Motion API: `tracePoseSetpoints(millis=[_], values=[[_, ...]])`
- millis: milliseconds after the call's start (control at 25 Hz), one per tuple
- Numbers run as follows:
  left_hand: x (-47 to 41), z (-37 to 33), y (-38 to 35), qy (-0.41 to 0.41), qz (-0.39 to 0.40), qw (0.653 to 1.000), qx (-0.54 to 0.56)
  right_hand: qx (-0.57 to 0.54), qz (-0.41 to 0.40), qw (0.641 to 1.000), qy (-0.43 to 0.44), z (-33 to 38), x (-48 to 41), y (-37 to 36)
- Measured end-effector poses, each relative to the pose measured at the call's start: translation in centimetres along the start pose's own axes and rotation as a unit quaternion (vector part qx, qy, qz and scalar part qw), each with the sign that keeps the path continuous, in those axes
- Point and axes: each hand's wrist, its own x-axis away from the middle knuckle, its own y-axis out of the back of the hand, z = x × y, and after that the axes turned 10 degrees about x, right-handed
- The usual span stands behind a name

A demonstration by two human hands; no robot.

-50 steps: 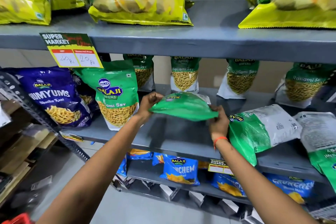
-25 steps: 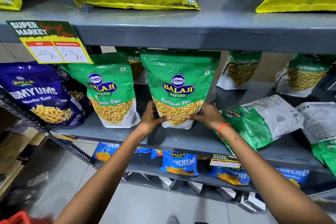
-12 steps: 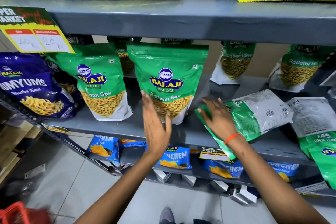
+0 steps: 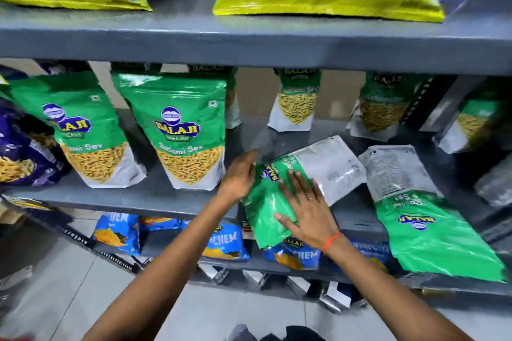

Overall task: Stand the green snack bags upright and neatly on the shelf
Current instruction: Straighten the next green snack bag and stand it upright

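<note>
A: Where is the fallen green bag (image 4: 273, 202) lying?
B: Flat on the grey metal shelf (image 4: 166, 198), its glossy, crinkled end overhanging the front edge. The right hand (image 4: 306, 209) is pressing on it, fingers spread; the left hand (image 4: 238, 177) is touching its side, uncurled.
A: And beside it?
B: Two green pouches (image 4: 180, 133) are standing upright above pale floor tiles (image 4: 69, 299).

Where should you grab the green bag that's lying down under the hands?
Probably by its two long edges, one hand from each side. The flat green and white foil snack bag lies tilted, green end hanging over the grey shelf's front; the left hand and right hand already flank it.
</note>
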Motion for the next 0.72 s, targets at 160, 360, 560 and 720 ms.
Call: tracePoseSetpoints(millis=[160, 360, 560, 720], values=[[-2.3, -1.3, 0.3, 0.081, 0.098, 0.989, -0.072, 0.016, -0.027, 0.999, 0.044, -3.5, 2.5, -0.5], [-2.9, -1.8, 1.6, 0.113, 0.193, 0.974, -0.041, -0.009, -0.104, 0.987, -0.119, -6.0, 2.5, -1.8], [-3.5, -4.2, 4.2, 0.318, 0.126, 0.869, 0.358, -0.288, -0.271, 0.89, -0.228, -6.7, -0.3, -0.1], [-5.3, -7.0, 6.1, 0.312, 0.099, 0.741, 0.587, -0.421, -0.279, 0.792, -0.344, -8.0, -4.6, 2.9]])
